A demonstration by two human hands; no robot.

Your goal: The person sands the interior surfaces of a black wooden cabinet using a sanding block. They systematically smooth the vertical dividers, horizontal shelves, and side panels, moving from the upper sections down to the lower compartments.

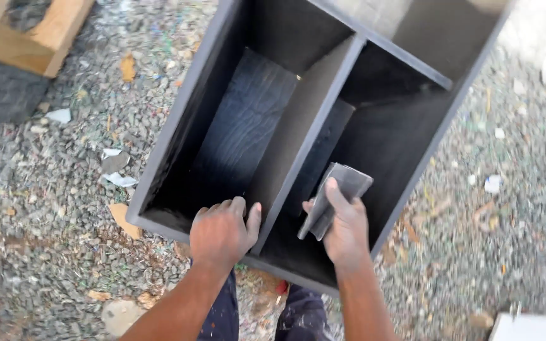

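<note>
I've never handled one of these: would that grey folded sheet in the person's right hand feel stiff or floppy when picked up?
Probably floppy: the grey sheet is folded over and bends around the right hand. Likely light, since a thumb and fingers alone hold it over the black box. Its matt surface suggests it would not slip easily.

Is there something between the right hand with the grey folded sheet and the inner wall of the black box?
Nothing visible stands between them. The right hand holds the grey folded sheet inside the right compartment of the black box. The divider lies to its left, where the left hand rests.
</note>
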